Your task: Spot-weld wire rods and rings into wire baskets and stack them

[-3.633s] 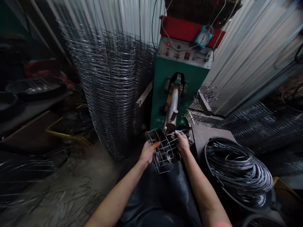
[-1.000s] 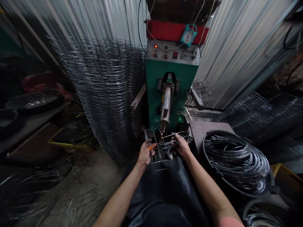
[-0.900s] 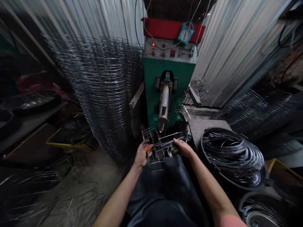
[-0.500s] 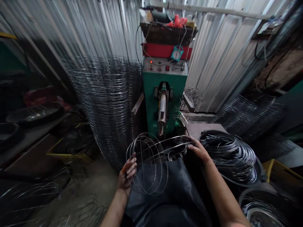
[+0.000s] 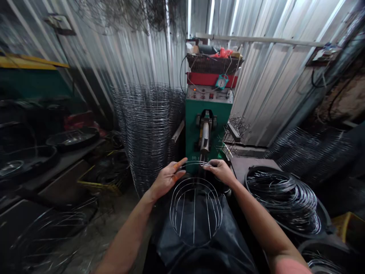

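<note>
My right hand (image 5: 222, 172) pinches a thin wire ring (image 5: 194, 162), held level in front of the welding machine's lower electrode. My left hand (image 5: 168, 178) is at the ring's left side, with orange covers on its fingertips. Its thumb and index finger are stretched out and apart, the index close to the wire. Below both hands a round wire basket frame (image 5: 194, 213), made of hoops and straight cross wires, rests on the dark apron (image 5: 234, 243) over my lap. The green spot welding machine (image 5: 191, 125) stands straight ahead, its electrode arm (image 5: 205, 135) pointing toward me.
Tall stacks of wire hoops (image 5: 148, 129) stand left of the machine. At right, a black tub (image 5: 326, 213) holds many loose wire rings, with another tub (image 5: 306, 247) below it. A yellow crate (image 5: 85, 179) sits on the floor at left. Corrugated metal wall behind.
Both hands have come closer together in front of the machine. My left hand has left the basket frame, which now lies on my lap. The view has shifted left and up.
</note>
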A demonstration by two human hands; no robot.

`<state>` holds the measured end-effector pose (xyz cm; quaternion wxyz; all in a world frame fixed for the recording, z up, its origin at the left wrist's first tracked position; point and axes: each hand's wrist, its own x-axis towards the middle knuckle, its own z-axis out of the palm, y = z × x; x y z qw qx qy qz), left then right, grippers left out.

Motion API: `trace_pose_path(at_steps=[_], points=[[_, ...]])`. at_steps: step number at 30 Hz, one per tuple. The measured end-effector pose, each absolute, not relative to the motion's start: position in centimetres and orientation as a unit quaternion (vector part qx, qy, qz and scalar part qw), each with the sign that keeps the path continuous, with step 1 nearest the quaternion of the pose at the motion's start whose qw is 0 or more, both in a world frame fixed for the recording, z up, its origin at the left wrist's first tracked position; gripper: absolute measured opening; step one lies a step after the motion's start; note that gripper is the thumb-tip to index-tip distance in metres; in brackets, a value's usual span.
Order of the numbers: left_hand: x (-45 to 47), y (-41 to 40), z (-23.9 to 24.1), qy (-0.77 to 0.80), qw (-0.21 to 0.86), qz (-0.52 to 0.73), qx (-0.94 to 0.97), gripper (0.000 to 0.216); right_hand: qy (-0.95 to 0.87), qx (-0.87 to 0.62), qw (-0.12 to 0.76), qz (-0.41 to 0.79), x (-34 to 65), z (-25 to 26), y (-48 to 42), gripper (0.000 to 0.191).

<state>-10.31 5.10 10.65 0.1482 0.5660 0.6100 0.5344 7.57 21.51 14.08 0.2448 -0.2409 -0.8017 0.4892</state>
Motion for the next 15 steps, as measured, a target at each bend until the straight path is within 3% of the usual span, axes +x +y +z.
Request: trace_pose_path(at_steps=[5,10,15], points=[[-10.6,10.0,13.7,0.569,0.139,0.554,0.591,0.042,-0.802,-0.260,0.266,0.468,8.1,15.5,24.3,0.042],[-11.5,12.6,12.5,0.608,0.293,0.523,0.520,0.043,-0.849,-0.246,0.343,0.318,8.5,12.4,26.7,0.029],[-11.6,13.2,7.9,0.651,0.398,0.447,0.466,0.049,-0.905,-0.292,0.229,0.208,8.3,6.8,26.1,0.028]])
